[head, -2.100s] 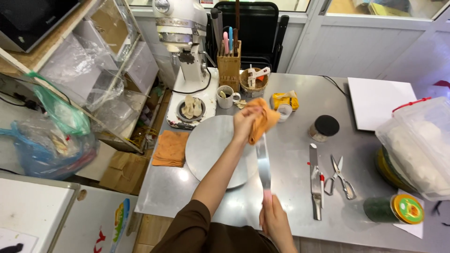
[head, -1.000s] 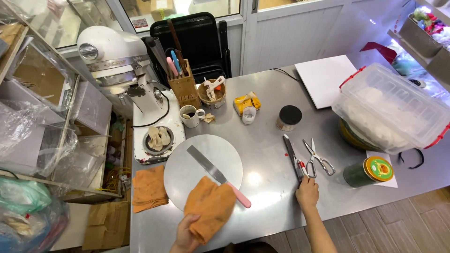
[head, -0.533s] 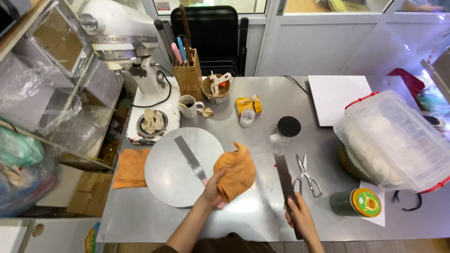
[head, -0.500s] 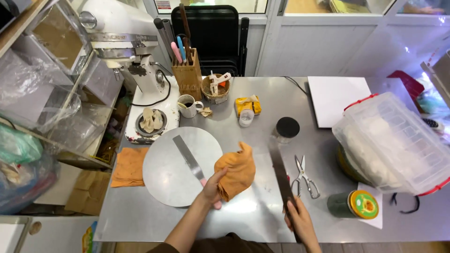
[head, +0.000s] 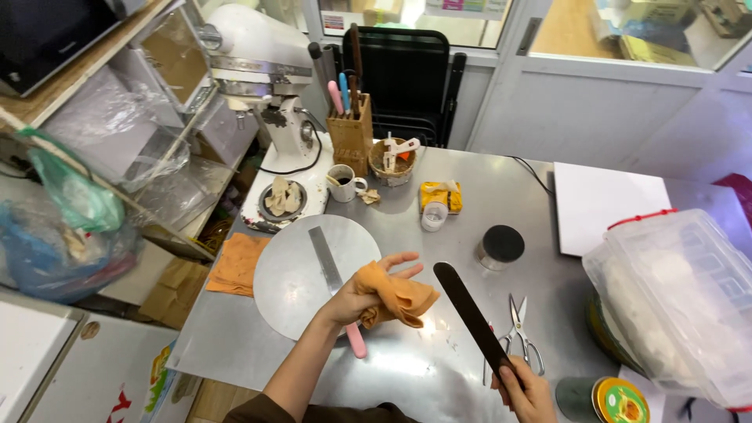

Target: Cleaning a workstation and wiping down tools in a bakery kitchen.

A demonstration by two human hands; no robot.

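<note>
- While the left hand (head: 356, 296) bunches an orange cloth (head: 395, 296) above the worktop (head: 439, 376), its fingers (head: 399, 262) stay partly spread: thumb and palm press the wad, and two fingertips stick out past it, seemingly so the cloth keeps a padded face turned toward the blade.
- Low at the near edge, the right hand (head: 523, 392) has its fingers curled tight round the handle end of a long dark spatula blade (head: 474, 317), which slants up and to the left with its rounded tip just beside the cloth, apart from it by a narrow gap.
- Held off the surface like this, blade and cloth can meet in the air without dragging on the steel.
- Under the left wrist sits a round metal turntable disc (head: 301, 274), and across it lies a second straight spatula with a pink handle (head: 356, 343), which pokes toward the near edge.
- Right of the dark blade, scissors (head: 521, 333) lie flat, near the right hand; a sweep that way has little room.
- Farther right a clear lidded tub (head: 681, 298) and a green-lidded tin (head: 607, 399) crowd the right edge.
- Toward the far edge stand a black-lidded jar (head: 501, 247), a small cup (head: 433, 215), a mug (head: 343, 182), a knife block (head: 352, 133) and a stand mixer (head: 266, 70).
- Most open steel lies between the disc and the jar, and along the near edge below the cloth.
- Another folded orange cloth (head: 239, 262) rests at the left edge.
</note>
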